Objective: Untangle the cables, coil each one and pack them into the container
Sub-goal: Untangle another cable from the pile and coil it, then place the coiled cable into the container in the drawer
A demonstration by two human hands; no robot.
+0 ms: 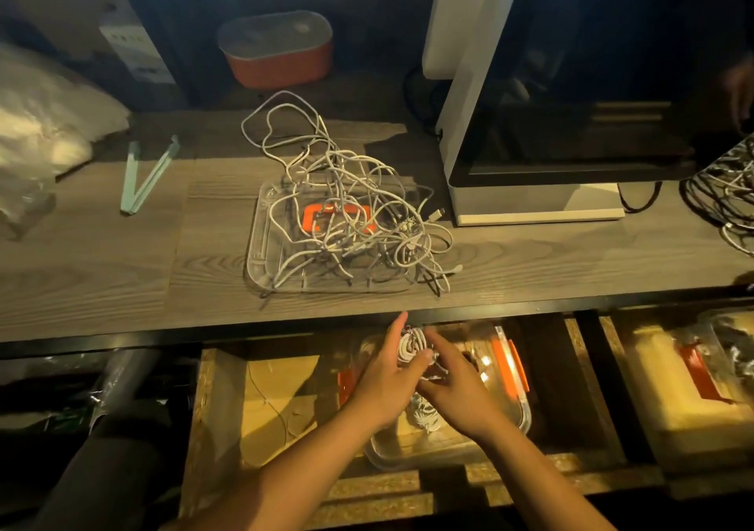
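A clear container [524, 416] with orange side clips is being seen below the front edge of the wood-grain surface [102, 269], at 6 o'clock in the view. One wound white bundle [424, 416] is lying inside it near the middle, partly hidden by the wrists. Just above that container a coiled cable [409, 349] is being held between both hands. The left hand [383, 387] is being curled round its 9 o'clock side, forefinger stretched toward 12, and the right hand [457, 387] is being pinched onto its 3 o'clock side with thumb and fingertips. The coil's long axis is being held along the 12-to-6 line, upper end pointed at the surface edge; which end carries the plugs cannot be told. At 12 o'clock from the hands, a clear lid [257, 253] with an orange centre piece is being covered by a tangle of white cables [347, 187], whose loops are spilling past the lid toward 12 and 4 o'clock. Farther back at 12 o'clock an orange tub [281, 65] is being capped by a grey lid. At 3 o'clock, by the frame edge, another cable tangle [730, 196] is being carried on the surface. Below it at 4 o'clock a second clear container [669, 400] with an orange clip is being seen; its contents cannot be told.
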